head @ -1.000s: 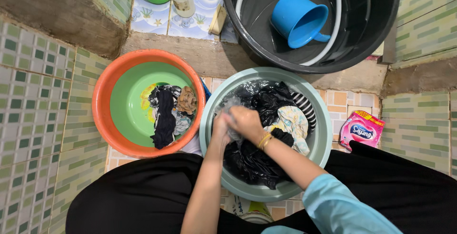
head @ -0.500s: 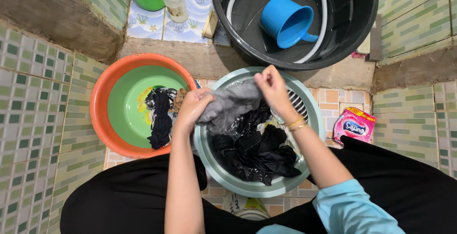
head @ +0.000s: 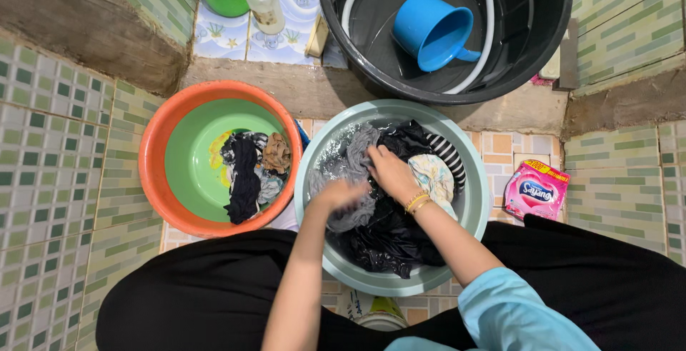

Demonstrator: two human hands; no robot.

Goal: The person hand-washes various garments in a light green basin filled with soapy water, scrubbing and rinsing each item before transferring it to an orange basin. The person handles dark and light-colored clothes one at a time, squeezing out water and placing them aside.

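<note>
A grey-green basin [head: 475, 208] in front of me holds wet laundry: black clothes [head: 389, 240], a striped piece [head: 448, 154] and a pale printed cloth [head: 432, 176]. Both hands grip a wet grey garment [head: 355, 172] down in the basin. My left hand [head: 337, 195] clutches its lower part near the left rim. My right hand [head: 389, 171], with gold bangles on the wrist, holds its upper part near the middle.
An orange basin with a green inside [head: 182, 158] holding several wrung clothes stands at the left. Behind is a large black tub [head: 543, 29] with a blue dipper [head: 432, 29] and a white hose. A pink detergent packet [head: 537, 192] lies right; a bottle [head: 262, 0] at back.
The grey garment was lifted and stretched above the basin half a second ago. Now both hands have pushed it back down into the basin, close together.
</note>
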